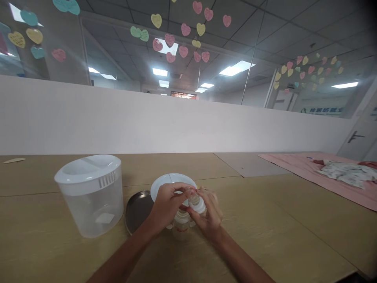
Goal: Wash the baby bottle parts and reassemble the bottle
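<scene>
Between my hands is a baby bottle nipple [194,199] in its white collar ring [201,207], tilted toward me. The thumb and fingers of my left hand [170,200] pinch the nipple's tip. My right hand [209,212] is wrapped round the collar from the other side. Just below them a clear baby bottle [180,227] with side handles and orange print stands upright on the table, its top uncovered. Behind my hands lies a pale plate [159,185], partly hidden by them. To the left of the bottle is a round dark metal tray [138,211].
A large translucent plastic container [91,212] with a white lid stands on the left of the wooden table [259,236]. On the far right, a pink cloth [306,175] carries a doll in patterned clothing [344,173]. A low white wall [176,125] borders the table's back.
</scene>
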Action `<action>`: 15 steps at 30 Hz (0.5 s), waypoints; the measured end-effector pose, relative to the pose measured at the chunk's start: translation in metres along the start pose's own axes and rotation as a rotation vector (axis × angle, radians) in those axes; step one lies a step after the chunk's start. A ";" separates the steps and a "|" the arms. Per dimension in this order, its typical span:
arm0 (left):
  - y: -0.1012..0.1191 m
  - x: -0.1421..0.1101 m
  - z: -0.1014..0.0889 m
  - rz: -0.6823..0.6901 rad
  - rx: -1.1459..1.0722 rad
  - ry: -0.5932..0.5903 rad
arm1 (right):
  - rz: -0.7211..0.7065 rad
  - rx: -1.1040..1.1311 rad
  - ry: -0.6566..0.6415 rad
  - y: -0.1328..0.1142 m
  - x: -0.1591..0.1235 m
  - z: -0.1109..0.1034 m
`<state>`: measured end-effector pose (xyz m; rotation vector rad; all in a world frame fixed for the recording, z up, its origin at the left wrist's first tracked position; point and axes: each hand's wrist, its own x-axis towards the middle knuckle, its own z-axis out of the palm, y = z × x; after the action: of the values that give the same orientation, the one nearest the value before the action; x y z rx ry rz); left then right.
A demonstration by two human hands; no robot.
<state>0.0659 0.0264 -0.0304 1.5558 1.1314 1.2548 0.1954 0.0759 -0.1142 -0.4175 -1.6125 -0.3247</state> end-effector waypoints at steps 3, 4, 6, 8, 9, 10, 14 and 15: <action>0.000 0.002 0.003 -0.046 -0.098 -0.047 | -0.020 0.004 0.035 0.001 0.003 0.001; -0.001 0.004 0.003 -0.056 -0.124 -0.057 | -0.024 0.004 0.042 0.001 0.004 0.001; -0.004 0.009 0.002 -0.086 -0.189 -0.063 | -0.034 -0.011 0.047 0.000 0.004 0.000; -0.007 0.016 -0.008 -0.131 -0.268 -0.005 | -0.107 -0.027 0.032 -0.001 0.003 -0.002; -0.008 0.020 -0.016 -0.154 -0.309 0.074 | -0.161 -0.026 0.020 -0.002 0.002 -0.002; -0.009 0.024 -0.026 -0.158 -0.321 0.126 | -0.207 -0.019 0.011 -0.003 0.000 -0.001; -0.006 0.027 -0.061 -0.103 -0.178 0.329 | -0.024 0.026 0.036 0.002 -0.008 0.006; -0.006 0.026 -0.064 -0.100 -0.075 0.318 | 0.120 0.024 0.038 0.006 -0.009 0.008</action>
<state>0.0041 0.0564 -0.0191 1.2575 1.3265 1.4938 0.1912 0.0846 -0.1244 -0.4849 -1.5455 -0.2211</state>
